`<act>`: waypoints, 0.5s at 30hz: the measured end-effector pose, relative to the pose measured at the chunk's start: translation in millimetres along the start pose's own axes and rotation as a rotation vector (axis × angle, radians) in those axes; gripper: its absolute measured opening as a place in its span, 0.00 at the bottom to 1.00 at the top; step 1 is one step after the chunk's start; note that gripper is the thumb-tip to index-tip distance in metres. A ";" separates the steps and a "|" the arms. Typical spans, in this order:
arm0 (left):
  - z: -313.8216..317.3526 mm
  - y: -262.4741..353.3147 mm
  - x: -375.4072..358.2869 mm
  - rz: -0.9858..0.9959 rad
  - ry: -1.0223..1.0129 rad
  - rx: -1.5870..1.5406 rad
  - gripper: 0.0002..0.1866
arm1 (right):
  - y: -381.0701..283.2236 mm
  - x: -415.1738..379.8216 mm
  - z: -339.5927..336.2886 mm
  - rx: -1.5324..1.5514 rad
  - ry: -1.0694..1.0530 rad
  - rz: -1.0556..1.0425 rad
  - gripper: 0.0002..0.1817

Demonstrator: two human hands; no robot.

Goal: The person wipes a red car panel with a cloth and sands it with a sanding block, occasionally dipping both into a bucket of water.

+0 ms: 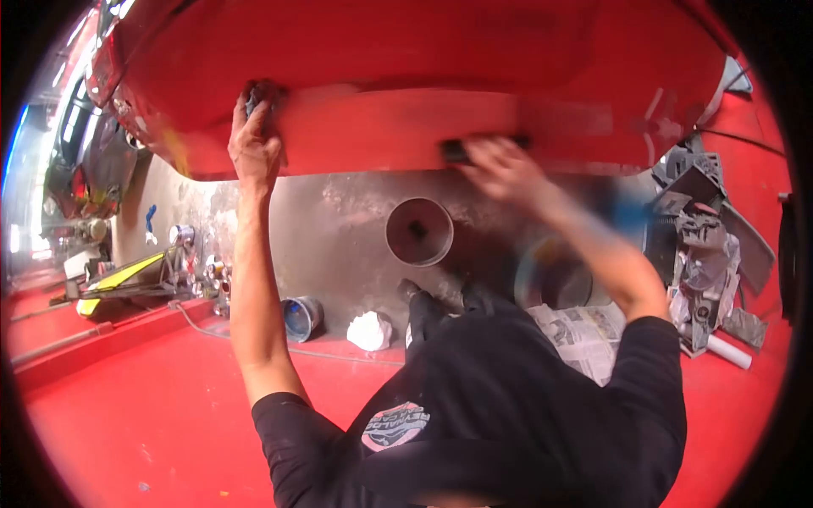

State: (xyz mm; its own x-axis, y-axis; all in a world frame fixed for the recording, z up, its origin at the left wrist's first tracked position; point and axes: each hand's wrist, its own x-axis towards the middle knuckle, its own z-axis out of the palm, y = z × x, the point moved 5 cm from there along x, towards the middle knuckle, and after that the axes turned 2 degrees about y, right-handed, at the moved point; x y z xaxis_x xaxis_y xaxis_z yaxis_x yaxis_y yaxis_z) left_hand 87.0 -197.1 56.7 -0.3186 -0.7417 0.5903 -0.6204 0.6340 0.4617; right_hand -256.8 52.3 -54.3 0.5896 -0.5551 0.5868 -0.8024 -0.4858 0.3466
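Two hands are raised against a big red body panel (pixel 406 76) that fills the top of the head view, from ten o'clock round to two o'clock. The left hand (pixel 254 140) sits at about eleven o'clock, its fingers curled tight around a small dark object (pixel 252 97) and pressing it to the panel's lower lip; what that object is I cannot make out. The right hand (pixel 500 165) is just past twelve o'clock, smeared by motion, its fingers closed on a dark sanding block (pixel 461 150) that lies flat on the panel's pale, dulled strip. Both bare forearms run down to black short sleeves at six o'clock.

Below the panel, near the centre, a round metal funnel-like can (pixel 419 230) stands on the grey floor (pixel 339 220). At seven o'clock from it a blue-lined paint tin (pixel 301 317) lies tipped on its side, with a crumpled white rag (pixel 371 330) just beside it. Newspaper sheets (pixel 580 334) spread at five o'clock, under the right arm. At three o'clock a heap of grey car parts and scrap (pixel 707 254) is piled up. Far out at nine o'clock a yellow and black stand (pixel 118 279) rests by some small tins (pixel 212 271), well apart from both hands.
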 end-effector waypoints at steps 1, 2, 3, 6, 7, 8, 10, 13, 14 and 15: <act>0.6 -2.0 2.2 0.004 0.000 0.001 0.36 | -7.7 43.1 15.3 0.015 -0.044 -0.038 0.18; -0.3 -3.1 -4.0 -0.003 -0.019 0.005 0.36 | -26.8 79.8 24.8 0.047 -0.096 -0.066 0.21; -4.7 2.9 -4.4 0.071 0.003 0.028 0.35 | -45.1 101.8 35.1 -0.008 -0.108 -0.045 0.22; -0.2 -28.7 -6.6 0.113 -0.028 -0.029 0.36 | -34.6 94.4 24.9 0.049 -0.166 -0.083 0.21; -6.6 -11.0 -3.2 0.116 -0.035 0.001 0.36 | -25.5 60.6 17.7 0.083 -0.108 -0.023 0.24; -13.9 -0.5 -3.1 0.072 -0.023 -0.003 0.35 | -15.3 21.9 10.0 0.051 -0.025 0.001 0.22; -7.2 -25.5 -4.5 -0.021 -0.088 -0.052 0.35 | 3.5 -25.9 -17.3 0.032 -0.048 0.069 0.19; -9.8 -16.8 -8.1 0.138 -0.004 0.049 0.34 | -27.9 47.3 28.5 0.014 -0.053 -0.006 0.20; -13.0 -16.5 -6.7 0.143 -0.010 0.049 0.34 | -53.6 110.2 55.9 0.036 -0.064 -0.063 0.21; -16.0 -13.5 -5.7 0.160 -0.056 0.115 0.32 | -72.9 145.6 75.8 -0.010 -0.089 -0.067 0.22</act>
State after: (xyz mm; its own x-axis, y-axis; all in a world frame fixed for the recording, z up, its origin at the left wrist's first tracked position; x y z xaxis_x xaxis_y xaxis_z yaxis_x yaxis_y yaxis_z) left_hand 108.7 -197.9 57.8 -0.4574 -0.6465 0.6106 -0.6355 0.7180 0.2841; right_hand -105.5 -44.3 -49.6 0.6478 -0.5793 0.4947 -0.7612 -0.5178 0.3905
